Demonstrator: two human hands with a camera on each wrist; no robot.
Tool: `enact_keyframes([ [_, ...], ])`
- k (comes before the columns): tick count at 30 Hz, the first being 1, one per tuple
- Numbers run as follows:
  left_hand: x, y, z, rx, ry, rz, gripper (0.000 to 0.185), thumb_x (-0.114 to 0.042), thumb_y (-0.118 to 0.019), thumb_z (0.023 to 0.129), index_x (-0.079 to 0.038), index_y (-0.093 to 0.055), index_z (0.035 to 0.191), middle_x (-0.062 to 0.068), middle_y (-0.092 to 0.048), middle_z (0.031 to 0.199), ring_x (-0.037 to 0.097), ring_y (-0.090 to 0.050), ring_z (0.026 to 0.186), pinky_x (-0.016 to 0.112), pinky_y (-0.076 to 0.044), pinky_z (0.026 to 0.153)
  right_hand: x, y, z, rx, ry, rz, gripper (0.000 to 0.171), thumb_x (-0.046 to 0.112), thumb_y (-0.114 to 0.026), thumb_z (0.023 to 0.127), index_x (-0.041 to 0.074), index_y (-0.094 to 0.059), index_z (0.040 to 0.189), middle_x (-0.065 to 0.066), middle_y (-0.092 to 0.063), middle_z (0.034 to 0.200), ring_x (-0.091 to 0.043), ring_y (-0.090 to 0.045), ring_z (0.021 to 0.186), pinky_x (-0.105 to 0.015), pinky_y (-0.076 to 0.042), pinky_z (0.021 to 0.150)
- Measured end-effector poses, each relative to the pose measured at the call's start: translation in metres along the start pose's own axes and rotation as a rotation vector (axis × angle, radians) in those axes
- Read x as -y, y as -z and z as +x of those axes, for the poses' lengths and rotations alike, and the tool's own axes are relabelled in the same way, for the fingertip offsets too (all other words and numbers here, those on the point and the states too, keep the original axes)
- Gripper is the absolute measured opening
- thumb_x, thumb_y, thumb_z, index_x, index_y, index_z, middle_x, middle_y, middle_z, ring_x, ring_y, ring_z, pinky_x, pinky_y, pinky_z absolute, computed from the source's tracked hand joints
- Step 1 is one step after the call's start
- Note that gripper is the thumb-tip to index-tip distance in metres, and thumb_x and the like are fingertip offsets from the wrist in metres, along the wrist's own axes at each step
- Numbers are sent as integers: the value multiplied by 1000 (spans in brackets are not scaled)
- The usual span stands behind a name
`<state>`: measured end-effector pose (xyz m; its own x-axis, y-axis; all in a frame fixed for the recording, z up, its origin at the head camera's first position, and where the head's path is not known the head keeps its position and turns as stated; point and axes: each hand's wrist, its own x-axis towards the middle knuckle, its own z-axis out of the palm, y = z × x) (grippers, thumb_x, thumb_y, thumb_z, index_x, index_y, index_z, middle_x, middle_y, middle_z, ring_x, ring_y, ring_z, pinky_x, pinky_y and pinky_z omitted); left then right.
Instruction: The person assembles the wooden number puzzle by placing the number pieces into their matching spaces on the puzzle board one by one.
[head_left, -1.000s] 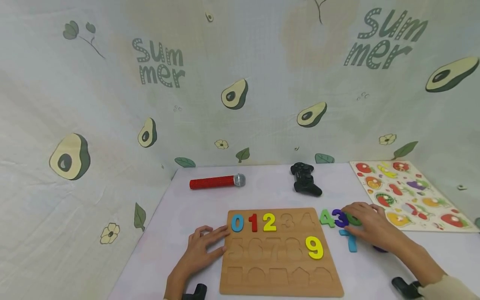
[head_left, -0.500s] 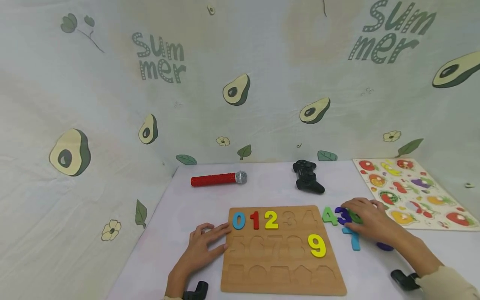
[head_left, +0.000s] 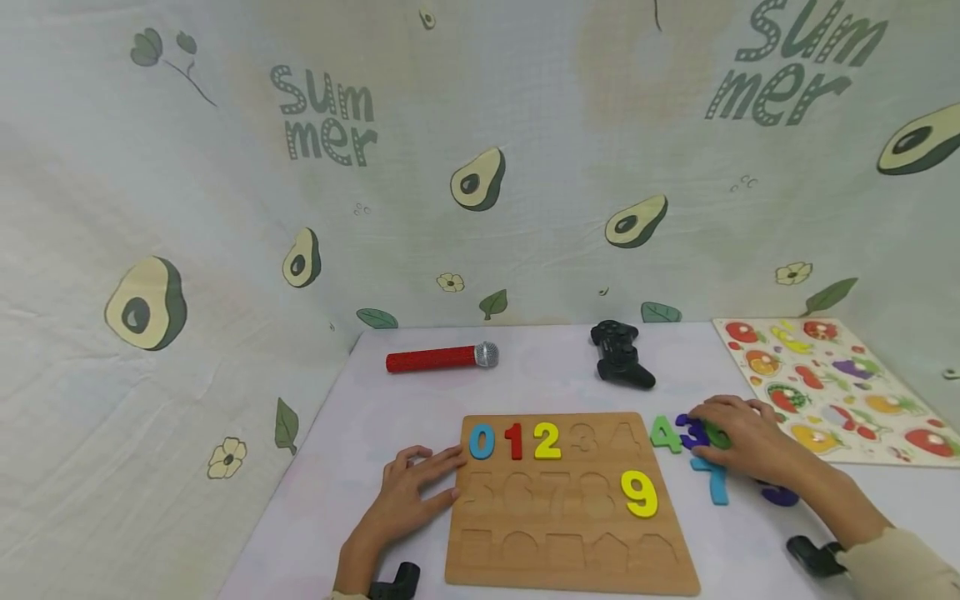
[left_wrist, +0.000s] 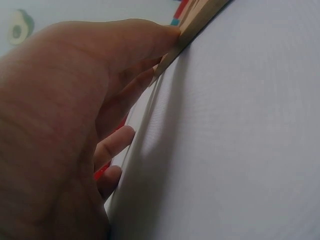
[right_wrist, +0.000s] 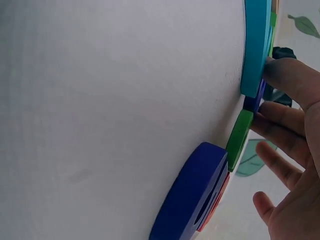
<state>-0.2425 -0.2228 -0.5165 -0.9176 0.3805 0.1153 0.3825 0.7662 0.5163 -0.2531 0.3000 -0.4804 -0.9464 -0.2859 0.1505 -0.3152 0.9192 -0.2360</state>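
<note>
I judge the step is picking the purple 3 (head_left: 691, 431) from the loose numbers right of the wooden board (head_left: 570, 542). To do it well I would pinch only its edges & lift straight, so the green 4 (head_left: 664, 433) & blue 7 (head_left: 712, 479) are not dragged. Right hand (head_left: 742, 440): fingers slightly curled, a bit apart, tips touching the 3 and a green piece (right_wrist: 239, 139), not clamped. Left hand (head_left: 408, 500): fingers straight, spread, pressing the board's left edge.

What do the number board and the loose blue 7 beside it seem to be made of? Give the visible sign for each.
Number board: probably unpainted wood or fibreboard, matt; plain tan face with routed recesses.
Blue 7: likely painted wood or foam, matt; thick flat edge with even blue colour in the right wrist view. The pictures leave it open.
</note>
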Motion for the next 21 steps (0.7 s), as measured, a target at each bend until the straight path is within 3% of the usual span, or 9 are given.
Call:
enact_keyframes([
  [12,0,0,0,-6,-4,26,47,-49,-66,93,-39,-60,139,-19,-49,148,20,-33,130,56,-24,100,4,6,-2,-19,7,-11,54,39,-83,80,5,-68,119,-21,-64,120,-48,-41,121,-73,-14,96],
  [21,1,-1,0,-11,-4,35,48,-50,-66,93,-40,-59,139,-19,-49,148,20,-33,129,56,-25,100,16,13,-4,-55,37,-17,50,38,-83,80,8,-70,117,-19,-65,119,-45,-43,121,-71,-16,97],
])
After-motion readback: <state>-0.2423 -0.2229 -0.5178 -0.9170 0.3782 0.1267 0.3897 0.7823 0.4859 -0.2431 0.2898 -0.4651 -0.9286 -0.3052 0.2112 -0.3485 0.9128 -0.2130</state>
